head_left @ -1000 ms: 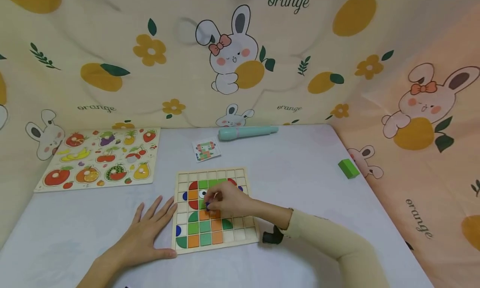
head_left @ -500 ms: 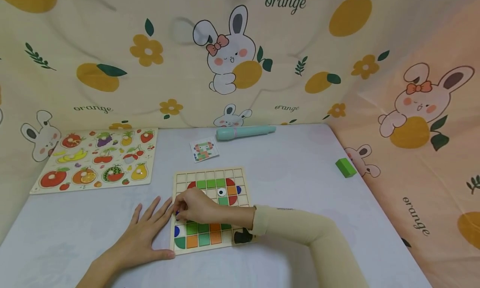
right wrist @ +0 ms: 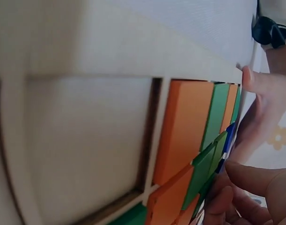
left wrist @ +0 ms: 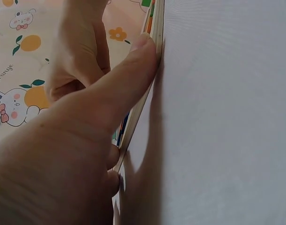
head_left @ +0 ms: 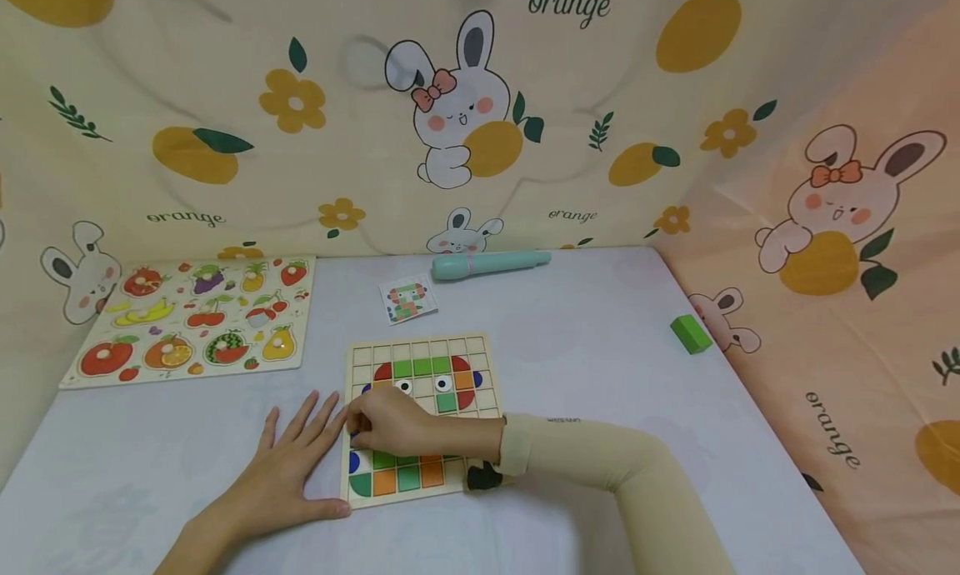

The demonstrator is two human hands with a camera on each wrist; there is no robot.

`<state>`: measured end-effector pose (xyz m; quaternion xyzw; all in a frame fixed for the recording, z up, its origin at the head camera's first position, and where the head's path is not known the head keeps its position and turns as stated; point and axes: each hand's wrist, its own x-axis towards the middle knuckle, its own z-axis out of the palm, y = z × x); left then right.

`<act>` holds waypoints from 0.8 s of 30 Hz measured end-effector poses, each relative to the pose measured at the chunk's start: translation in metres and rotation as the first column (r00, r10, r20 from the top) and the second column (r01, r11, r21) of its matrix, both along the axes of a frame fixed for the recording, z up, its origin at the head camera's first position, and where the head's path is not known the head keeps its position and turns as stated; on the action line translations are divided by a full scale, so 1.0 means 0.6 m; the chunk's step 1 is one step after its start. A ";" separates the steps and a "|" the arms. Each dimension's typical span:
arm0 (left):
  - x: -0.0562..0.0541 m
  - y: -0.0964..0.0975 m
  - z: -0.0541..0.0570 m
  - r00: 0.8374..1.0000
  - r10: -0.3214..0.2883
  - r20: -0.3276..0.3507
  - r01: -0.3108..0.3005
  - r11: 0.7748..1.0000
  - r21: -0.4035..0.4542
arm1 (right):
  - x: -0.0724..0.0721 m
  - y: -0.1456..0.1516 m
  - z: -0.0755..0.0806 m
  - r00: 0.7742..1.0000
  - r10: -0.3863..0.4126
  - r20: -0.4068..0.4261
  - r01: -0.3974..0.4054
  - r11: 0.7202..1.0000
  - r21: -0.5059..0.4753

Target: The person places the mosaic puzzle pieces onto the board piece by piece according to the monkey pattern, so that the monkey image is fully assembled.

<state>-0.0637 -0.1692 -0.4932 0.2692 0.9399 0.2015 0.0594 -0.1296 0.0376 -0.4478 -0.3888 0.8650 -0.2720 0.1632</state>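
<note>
A wooden grid board (head_left: 468,347) lies on the table, many of its cells filled with coloured tiles that form a pattern with two eyes. My right hand (head_left: 393,422) reaches across to the board's left edge and pinches a small blue tile (right wrist: 221,166), mostly hidden by the fingers. Orange tiles (right wrist: 187,126) and green ones fill nearby cells in the right wrist view. Spread out flat, my left hand (head_left: 288,462) rests against the board's left side, its thumb (left wrist: 142,58) touching the edge.
A fruit picture puzzle (head_left: 176,315) lies at the back left. Behind the board are a pattern card (head_left: 408,300) and a mint-green pen-shaped object (head_left: 491,265). One green block (head_left: 691,333) sits near the right edge. Printed cloth (head_left: 330,142) hangs around the table.
My right hand has moved left from the middle of the board to its left edge, carrying the blue tile, and uncovered the eyes. My left hand stays in place.
</note>
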 end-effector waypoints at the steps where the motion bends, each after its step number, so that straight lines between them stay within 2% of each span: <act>1: 0.000 0.000 -0.001 1.000 0.004 -0.002 -0.004 1.000 -0.003 | 0.000 0.001 0.000 1.000 0.006 -0.021 -0.006 1.000 0.008; 3: 0.000 0.000 -0.002 1.000 0.013 -0.008 -0.013 1.000 -0.015 | 0.002 0.005 0.001 0.993 0.029 -0.112 -0.023 0.998 0.052; 4: 0.000 0.000 -0.003 1.000 0.017 -0.011 -0.017 1.000 -0.020 | 0.003 0.009 0.003 0.982 0.059 -0.182 -0.043 0.995 0.093; 5: 0.000 0.000 -0.003 1.000 0.020 -0.015 -0.020 0.999 -0.025 | 0.005 0.013 0.002 0.959 0.100 -0.264 -0.064 0.988 0.142; 6: 0.000 0.000 -0.004 1.000 0.021 -0.016 -0.022 0.999 -0.028 | 0.007 0.019 0.002 0.928 0.146 -0.343 -0.082 0.978 0.194; 8: 0.000 0.001 -0.005 1.000 0.025 -0.014 -0.025 0.999 -0.038 | 0.013 0.032 0.002 0.845 0.253 -0.471 -0.120 0.948 0.293; 10: 0.000 0.002 -0.005 1.000 0.029 -0.012 -0.030 0.998 -0.048 | 0.019 0.046 0.000 0.774 0.346 -0.530 -0.161 0.917 0.364; 11: 0.000 0.001 -0.005 0.999 0.032 -0.010 -0.032 0.998 -0.049 | 0.021 0.051 -0.002 0.756 0.375 -0.537 -0.179 0.907 0.382; 15: 0.002 -0.001 -0.004 0.999 0.038 -0.002 -0.038 0.998 -0.053 | 0.027 0.065 -0.008 0.715 0.447 -0.537 -0.229 0.876 0.425; 20: 0.003 0.001 -0.003 0.999 0.031 0.014 -0.030 0.999 -0.029 | 0.029 0.062 -0.014 0.668 0.478 -0.570 -0.255 0.867 0.429; 23: 0.002 0.003 -0.001 1.000 0.029 0.012 -0.029 0.999 -0.027 | 0.030 0.060 -0.013 0.655 0.481 -0.583 -0.249 0.865 0.435; 24: 0.002 0.003 -0.001 1.000 0.028 0.010 -0.028 0.999 -0.028 | 0.030 0.061 -0.011 0.660 0.480 -0.578 -0.245 0.865 0.438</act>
